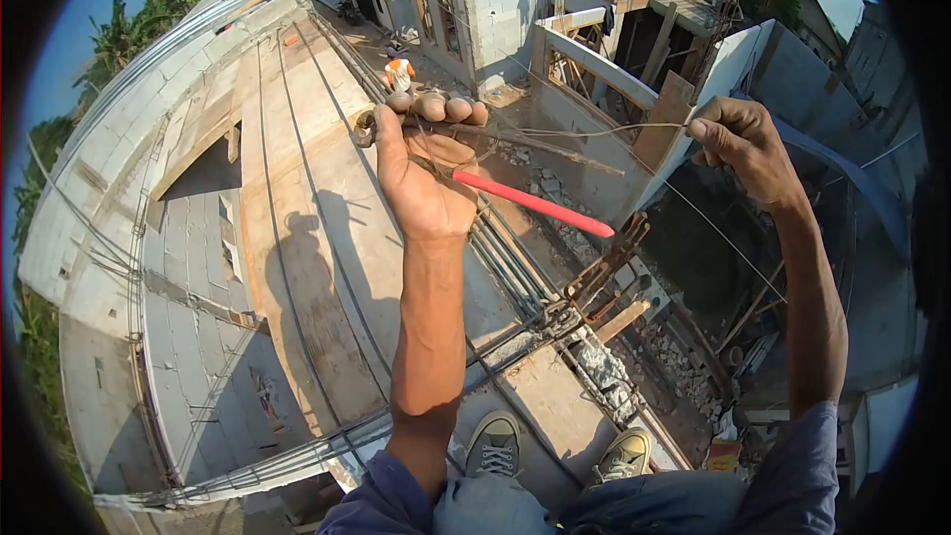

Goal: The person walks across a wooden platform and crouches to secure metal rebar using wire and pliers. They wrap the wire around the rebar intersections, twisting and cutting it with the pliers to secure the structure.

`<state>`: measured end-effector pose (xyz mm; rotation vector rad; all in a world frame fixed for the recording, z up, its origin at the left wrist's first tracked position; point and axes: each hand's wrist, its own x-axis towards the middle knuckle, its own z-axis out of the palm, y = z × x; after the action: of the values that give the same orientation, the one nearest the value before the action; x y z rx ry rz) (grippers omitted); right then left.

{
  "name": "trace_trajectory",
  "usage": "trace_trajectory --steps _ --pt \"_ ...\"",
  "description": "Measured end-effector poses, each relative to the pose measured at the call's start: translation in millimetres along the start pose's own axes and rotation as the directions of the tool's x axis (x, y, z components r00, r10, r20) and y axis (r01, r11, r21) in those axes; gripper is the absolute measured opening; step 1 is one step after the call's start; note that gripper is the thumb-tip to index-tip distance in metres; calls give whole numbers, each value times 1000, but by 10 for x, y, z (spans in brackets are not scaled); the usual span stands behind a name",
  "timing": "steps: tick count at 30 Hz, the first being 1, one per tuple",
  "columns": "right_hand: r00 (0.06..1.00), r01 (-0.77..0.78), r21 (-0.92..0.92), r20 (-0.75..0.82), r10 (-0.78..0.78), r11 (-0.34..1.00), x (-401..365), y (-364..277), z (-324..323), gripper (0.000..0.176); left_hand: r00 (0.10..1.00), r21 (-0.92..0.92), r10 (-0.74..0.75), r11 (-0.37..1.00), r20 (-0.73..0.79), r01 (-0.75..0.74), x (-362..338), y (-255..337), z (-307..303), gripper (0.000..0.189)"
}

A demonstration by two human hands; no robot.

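Note:
My left hand (436, 183), palm up with the fingers curled, holds a pair of pincers. The rusty pincer head (366, 128) sticks out past the thumb side. One handle has a red sleeve (535, 204); the other handle (565, 151) looks bare and brown. Thin tie wire (584, 130) runs from the left hand across to my right hand (738, 144). There the thumb and forefinger pinch the wire's end, with the other fingers folded in. How the wire sits inside the left palm is partly hidden by the fingers.
I stand high up on plywood formwork (540, 406) with steel rebar (515, 258) running along it. Rusty bent bars (606, 272) rise at the edge. Rubble lies far below on the right. A person in an orange and white top (399, 73) is down on the ground.

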<state>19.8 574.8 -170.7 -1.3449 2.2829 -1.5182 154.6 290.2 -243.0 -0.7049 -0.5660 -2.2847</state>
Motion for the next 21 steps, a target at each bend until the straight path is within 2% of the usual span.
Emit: trace_trajectory --steps 1,2,3,4,5,6,7,8,9,11,12,13,14,15,16,17,19,20,21 --pt "998 -65 114 -19 67 991 -41 47 23 26 996 6 78 997 -30 -78 -16 38 150 27" --pt "998 -50 132 -22 54 990 -106 47 93 26 986 6 157 988 -58 -157 -13 58 257 28" --pt "985 -169 322 35 167 931 -207 16 188 24 986 20 157 988 -48 -156 24 107 272 28" --pt "959 -282 489 111 261 826 -308 -21 279 22 949 91 294 954 -112 -285 97 182 272 31" --pt "939 -345 489 196 284 801 -424 -94 347 23 889 167 427 900 -165 -402 152 261 270 33" --pt "910 -409 483 281 305 774 -545 -202 400 23 892 172 426 900 -154 -400 178 353 256 33" --pt "904 -411 434 311 295 802 -659 -338 464 23 842 514 537 736 -47 -440 191 453 231 35" --pt "895 -412 384 341 288 826 -766 -460 483 24 797 775 596 458 96 -436 189 531 224 37" --pt "900 -357 377 386 205 855 -852 -532 434 23 793 852 566 282 223 -441 165 572 264 38" --pt "991 -104 408 120 59 907 -961 -544 285 23 927 914 328 292 181 -282 31 768 273 35" --pt "998 0 386 -54 23 923 -968 -549 115 24 973 872 183 441 143 -211 -78 898 242 30" --pt "996 19 310 -87 9 951 -951 -470 -56 24 979 770 38 613 198 -179 -162 990 185 26" --pt "995 -12 192 -96 31 981 -940 -408 -148 23 971 607 -108 793 212 -44 -284 994 262 26" --pt "999 -15 188 -35 22 982 -926 -337 -197 22 950 487 -178 873 256 32 -351 958 379 29" --pt "997 -78 247 24 74 966 -942 -239 -202 22 924 368 -231 923 305 110 -410 950 469 32" --pt "990 -138 276 20 138 951 -980 -193 -142 20 954 326 -188 940 234 105 -479 996 466 33" --pt "980 -187 507 44 192 842 -1078 -164 100 17 992 268 -127 956 10 120 -544 987 640 31" --pt "967 -249 476 70 246 843 -1137 -200 166 16 991 255 -133 959 11 126 -539 990 573 31" --pt "964 -259 511 87 251 819 -1210 -161 231 16 983 148 -160 978 93 146 -518 1028 461 29"
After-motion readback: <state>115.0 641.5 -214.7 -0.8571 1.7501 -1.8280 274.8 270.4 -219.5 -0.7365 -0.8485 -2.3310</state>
